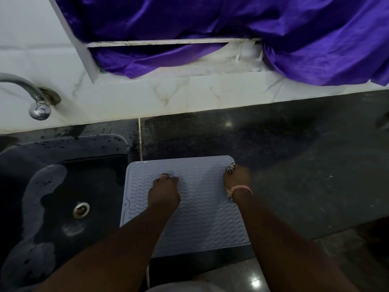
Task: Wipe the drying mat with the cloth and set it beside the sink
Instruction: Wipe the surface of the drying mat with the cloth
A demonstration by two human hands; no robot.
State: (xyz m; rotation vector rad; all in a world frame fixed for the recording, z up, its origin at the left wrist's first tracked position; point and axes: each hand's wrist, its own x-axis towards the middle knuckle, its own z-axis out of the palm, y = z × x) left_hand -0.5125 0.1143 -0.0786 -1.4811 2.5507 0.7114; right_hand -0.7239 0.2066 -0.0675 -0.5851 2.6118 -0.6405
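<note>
A pale blue ribbed drying mat (202, 218) lies flat on the dark counter, just right of the sink (42, 207). My left hand (164, 192) rests on the middle of the mat with its fingers curled under, and nothing shows in its grip. My right hand (236, 178) sits at the mat's right edge near the far corner. It grips a black-and-white patterned cloth (230, 169), of which only small bits show past the fingers and under the wrist.
The dark sink has wet patches and a metal drain (81, 210). A chrome tap (39, 104) comes out of the white tiled wall at the left. Purple fabric (210, 22) hangs over a white frame behind. Dark counter (294, 165) stretches to the right.
</note>
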